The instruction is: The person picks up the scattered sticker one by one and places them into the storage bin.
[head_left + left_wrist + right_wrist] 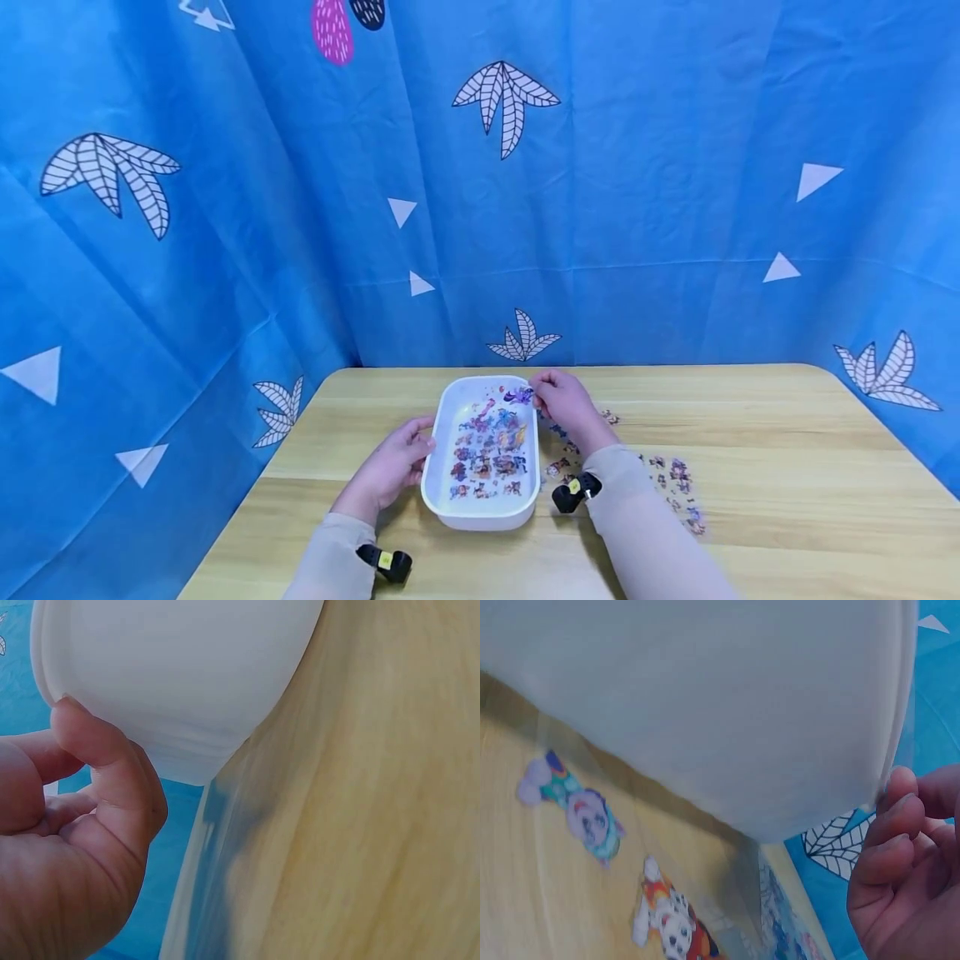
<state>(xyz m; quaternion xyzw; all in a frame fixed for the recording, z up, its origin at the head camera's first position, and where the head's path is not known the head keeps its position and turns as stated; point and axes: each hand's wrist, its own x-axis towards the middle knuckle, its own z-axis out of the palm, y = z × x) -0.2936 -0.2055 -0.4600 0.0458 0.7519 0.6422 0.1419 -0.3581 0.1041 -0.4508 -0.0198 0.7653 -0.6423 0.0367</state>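
A white rectangular plastic tub [481,522] stands on the table, with many small colourful cartoon stickers [483,467] inside its rim. My left hand [396,463] holds the tub's left rim; in the left wrist view a bent finger and thumb are against the white wall. At the far right corner, my right hand [564,404] pinches a purple cartoon sticker [517,396] over the tub. The right wrist view shows its curled fingers [891,859] beside the rim, with a clear film edge behind it. The pinch point itself is partly hidden there.
More cartoon stickers [679,473] lie scattered on the wooden table [787,467] right of the tub, some under the right forearm. A dog-figure sticker [676,926] lies close to the tub. A blue patterned curtain [637,183] hangs behind and beside the table.
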